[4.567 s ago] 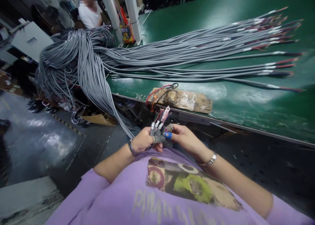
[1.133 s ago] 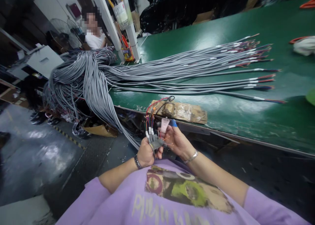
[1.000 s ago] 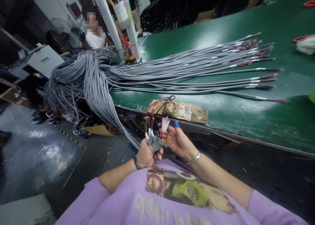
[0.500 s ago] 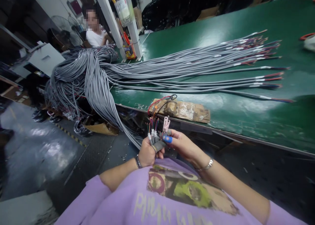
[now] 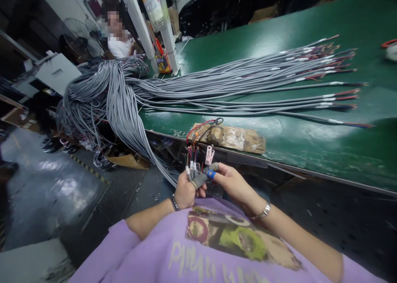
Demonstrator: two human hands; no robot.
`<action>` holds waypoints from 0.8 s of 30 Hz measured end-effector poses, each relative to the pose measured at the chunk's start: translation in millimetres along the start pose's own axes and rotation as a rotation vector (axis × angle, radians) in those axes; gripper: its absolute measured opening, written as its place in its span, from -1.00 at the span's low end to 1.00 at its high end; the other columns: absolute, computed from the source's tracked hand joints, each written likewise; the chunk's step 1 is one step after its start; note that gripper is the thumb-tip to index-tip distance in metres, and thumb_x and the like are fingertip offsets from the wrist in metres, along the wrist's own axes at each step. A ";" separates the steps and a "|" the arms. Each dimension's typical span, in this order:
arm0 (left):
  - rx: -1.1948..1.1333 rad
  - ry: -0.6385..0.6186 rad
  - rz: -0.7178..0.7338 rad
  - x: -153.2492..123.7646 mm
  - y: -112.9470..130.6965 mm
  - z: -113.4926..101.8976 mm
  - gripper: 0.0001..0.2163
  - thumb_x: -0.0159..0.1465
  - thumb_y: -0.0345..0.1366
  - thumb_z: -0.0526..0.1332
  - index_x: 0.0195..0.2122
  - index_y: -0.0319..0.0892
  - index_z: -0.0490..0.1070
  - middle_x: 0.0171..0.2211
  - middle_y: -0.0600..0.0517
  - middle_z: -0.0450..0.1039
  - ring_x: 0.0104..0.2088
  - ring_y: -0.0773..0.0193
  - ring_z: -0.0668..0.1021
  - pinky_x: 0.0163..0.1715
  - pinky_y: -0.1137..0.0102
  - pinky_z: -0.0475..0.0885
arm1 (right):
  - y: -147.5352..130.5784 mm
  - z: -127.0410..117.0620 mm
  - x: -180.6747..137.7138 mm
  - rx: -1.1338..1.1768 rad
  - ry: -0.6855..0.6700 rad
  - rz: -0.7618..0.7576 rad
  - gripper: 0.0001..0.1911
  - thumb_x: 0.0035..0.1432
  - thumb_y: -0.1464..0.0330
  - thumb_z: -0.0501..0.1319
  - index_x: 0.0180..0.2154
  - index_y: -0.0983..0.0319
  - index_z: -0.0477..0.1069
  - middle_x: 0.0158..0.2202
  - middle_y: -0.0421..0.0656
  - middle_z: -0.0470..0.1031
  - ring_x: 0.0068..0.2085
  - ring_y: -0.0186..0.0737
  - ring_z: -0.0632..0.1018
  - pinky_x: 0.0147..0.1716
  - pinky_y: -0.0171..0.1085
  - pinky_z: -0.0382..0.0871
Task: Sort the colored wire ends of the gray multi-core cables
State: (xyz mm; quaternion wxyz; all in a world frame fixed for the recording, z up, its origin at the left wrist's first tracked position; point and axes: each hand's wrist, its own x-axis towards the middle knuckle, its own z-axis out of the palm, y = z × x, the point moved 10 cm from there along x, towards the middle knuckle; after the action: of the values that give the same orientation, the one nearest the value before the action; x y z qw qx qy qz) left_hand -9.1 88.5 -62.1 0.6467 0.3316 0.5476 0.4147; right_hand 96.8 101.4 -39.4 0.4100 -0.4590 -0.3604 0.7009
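A bunch of grey cables (image 5: 192,172) is gripped in my left hand (image 5: 185,191), close to my body. White bands circle the cables near their tips, and thin coloured wires fan out above. Grey wrapping covers my left thumb, which lies across the bunch. Just to the right, my right hand (image 5: 233,183) is closed in a pinch beside these ends, with blue tape on the thumb and a grey wrap on the index finger. What sits in the pinch is too small to make out. A pink clip (image 5: 209,155) stands just above the right fingertips.
On the green table (image 5: 310,140) lie many grey cables (image 5: 217,82) with stripped ends; a thick heap (image 5: 114,84) hangs over its left edge. A wooden block (image 5: 235,139) with red and black leads rests at the front edge. A person (image 5: 119,45) is beyond the heap.
The right thumb and index finger have shifted slightly beside the wire ends. The left hand keeps its hold on the cables, almost unmoved.
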 end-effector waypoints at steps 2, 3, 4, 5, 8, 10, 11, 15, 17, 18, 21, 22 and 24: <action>0.011 -0.003 -0.007 0.5 -0.9 0.6 -0.52 -0.18 0.07 0.43 -0.56 -0.19 0.26 -0.73 0.13 0.36 -0.81 0.44 0.34 -0.82 0.56 0.04 | 3.7 1.0 0.3 0.021 0.024 0.007 -0.71 -0.21 0.16 0.33 -0.55 0.19 0.32 -0.68 -0.26 0.42 -0.60 -0.34 0.37 -0.56 -0.31 0.19; 0.022 -0.012 -0.015 0.7 -1.7 1.7 -0.52 -0.19 0.07 0.43 -0.55 -0.19 0.26 -0.74 0.13 0.36 -0.81 0.44 0.34 -0.82 0.56 0.04 | 7.4 1.9 0.6 0.047 0.035 0.020 -0.73 -0.20 0.18 0.31 -0.55 0.19 0.31 -0.69 -0.28 0.39 -0.62 -0.34 0.36 -0.58 -0.32 0.18; 0.036 -0.027 -0.024 0.7 -2.4 3.4 -0.52 -0.19 0.07 0.43 -0.54 -0.19 0.27 -0.74 0.14 0.35 -0.81 0.44 0.34 -0.81 0.56 0.06 | 12.1 2.9 1.1 0.084 0.047 0.037 -0.76 -0.19 0.20 0.30 -0.55 0.18 0.30 -0.71 -0.29 0.37 -0.64 -0.35 0.35 -0.60 -0.32 0.16; 0.051 -0.048 -0.033 0.4 -2.9 5.6 -0.52 -0.20 0.07 0.43 -0.53 -0.19 0.27 -0.74 0.15 0.35 -0.81 0.44 0.33 -0.81 0.56 0.07 | 17.5 3.5 2.1 0.128 0.058 0.057 -0.78 -0.18 0.22 0.28 -0.55 0.18 0.29 -0.71 -0.31 0.36 -0.66 -0.35 0.34 -0.62 -0.32 0.15; 0.096 -0.115 -0.044 -2.2 -2.5 11.9 -0.51 -0.20 0.08 0.44 -0.51 -0.19 0.29 -0.74 0.16 0.34 -0.81 0.44 0.33 -0.81 0.55 0.09 | 30.2 -6.9 8.4 0.269 0.150 0.072 -0.83 -0.14 0.30 0.28 -0.52 0.17 0.29 -0.69 -0.34 0.33 -0.68 -0.38 0.31 -0.65 -0.34 0.15; 0.116 -0.149 -0.043 -4.7 -1.9 13.9 -0.51 -0.19 0.09 0.43 -0.52 -0.19 0.29 -0.74 0.14 0.35 -0.80 0.43 0.34 -0.80 0.54 0.09 | 34.6 -26.6 13.3 0.372 0.269 0.054 -0.84 -0.11 0.34 0.30 -0.51 0.18 0.31 -0.67 -0.34 0.32 -0.65 -0.40 0.31 -0.65 -0.37 0.16; 0.113 -0.150 -0.039 -5.5 -1.3 13.2 -0.52 -0.18 0.09 0.43 -0.53 -0.19 0.29 -0.73 0.14 0.35 -0.80 0.43 0.35 -0.80 0.54 0.09 | 36.7 -36.6 15.3 0.427 0.317 0.055 -0.83 -0.11 0.36 0.32 -0.50 0.18 0.32 -0.65 -0.34 0.33 -0.63 -0.41 0.32 -0.65 -0.39 0.18; 0.020 -0.063 0.009 -5.1 5.2 3.8 -0.50 -0.19 0.13 0.42 -0.55 -0.20 0.31 -0.73 0.12 0.37 -0.81 0.44 0.34 -0.81 0.54 0.09 | 40.4 -45.0 22.6 0.553 0.225 0.150 -0.86 -0.04 0.33 0.35 -0.49 0.18 0.41 -0.54 -0.26 0.45 -0.55 -0.39 0.41 -0.57 -0.40 0.32; -0.018 -0.034 0.024 -4.2 8.8 3.1 -0.50 -0.20 0.12 0.43 -0.56 -0.21 0.32 -0.73 0.11 0.38 -0.81 0.45 0.33 -0.82 0.55 0.09 | 36.9 -37.3 23.3 0.546 0.114 0.177 -0.82 0.03 0.24 0.34 -0.49 0.19 0.45 -0.49 -0.20 0.49 -0.51 -0.36 0.44 -0.53 -0.37 0.36; -0.032 -0.027 0.030 -3.9 10.8 4.0 -0.50 -0.21 0.12 0.43 -0.56 -0.21 0.33 -0.73 0.10 0.38 -0.81 0.45 0.32 -0.82 0.55 0.08 | 34.4 -33.9 23.2 0.532 0.077 0.174 -0.77 0.04 0.18 0.34 -0.49 0.20 0.47 -0.47 -0.18 0.51 -0.50 -0.35 0.45 -0.51 -0.37 0.37; -0.065 -0.014 0.041 -3.3 16.5 7.9 -0.52 -0.22 0.09 0.45 -0.57 -0.21 0.34 -0.74 0.10 0.37 -0.82 0.45 0.32 -0.83 0.55 0.08 | 25.0 -22.3 22.9 0.461 -0.013 0.138 -0.63 -0.07 0.04 0.39 -0.46 0.22 0.52 -0.46 -0.16 0.52 -0.49 -0.35 0.44 -0.51 -0.37 0.34; -0.069 -0.010 0.037 -3.2 17.0 8.7 -0.52 -0.22 0.08 0.45 -0.57 -0.21 0.34 -0.74 0.11 0.37 -0.82 0.45 0.32 -0.83 0.55 0.09 | 22.0 -16.5 22.1 0.436 -0.056 0.129 -0.58 -0.14 0.01 0.42 -0.44 0.23 0.52 -0.47 -0.17 0.51 -0.50 -0.35 0.43 -0.51 -0.36 0.33; -0.069 -0.005 0.021 -2.8 15.3 9.2 -0.53 -0.23 0.05 0.46 -0.59 -0.21 0.31 -0.74 0.11 0.37 -0.82 0.46 0.31 -0.83 0.55 0.11 | 17.0 -4.4 18.4 0.392 -0.146 0.117 -0.49 -0.27 -0.03 0.46 -0.42 0.25 0.52 -0.49 -0.18 0.51 -0.50 -0.35 0.43 -0.49 -0.35 0.31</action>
State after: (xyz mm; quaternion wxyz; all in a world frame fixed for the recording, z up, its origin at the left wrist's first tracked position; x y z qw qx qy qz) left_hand -2.9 92.8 -45.6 0.6548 0.3158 0.5278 0.4392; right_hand 92.3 111.8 -62.2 0.4230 -0.3386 -0.2186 0.8116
